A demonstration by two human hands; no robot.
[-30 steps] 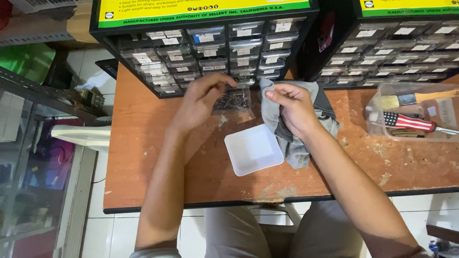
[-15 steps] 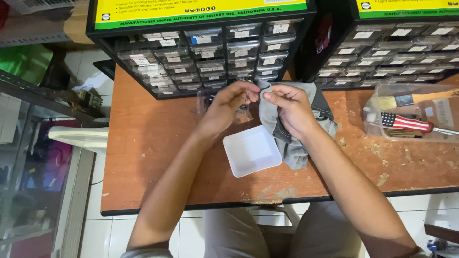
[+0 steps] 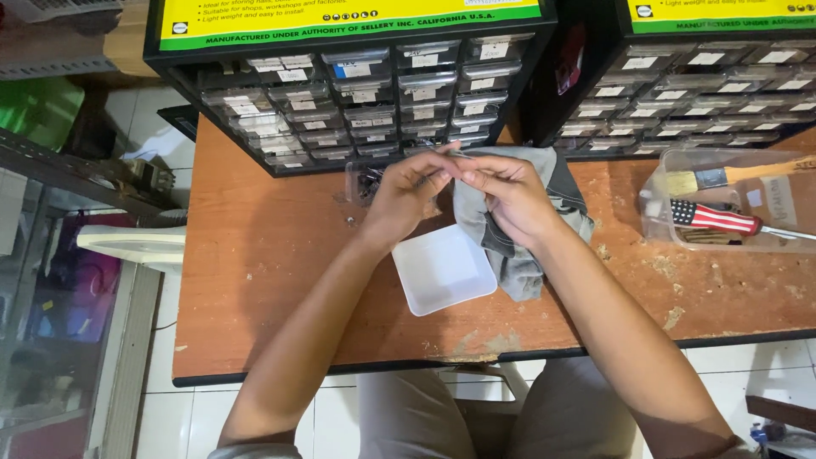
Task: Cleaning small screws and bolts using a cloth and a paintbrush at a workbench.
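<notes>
Together, both hands are meeting over the desk point(image 3: 255, 280). The left hand point(image 3: 406, 194) is pinching its fingertips on a small thin metal piece point(image 3: 459, 155), too small to identify. The right hand point(image 3: 510, 191) is closing its fingers around a grey cloth point(image 3: 518, 263) and touching the same piece. Just below the hands, a white square tray point(image 3: 444, 270) is sitting, beside the cloth.
</notes>
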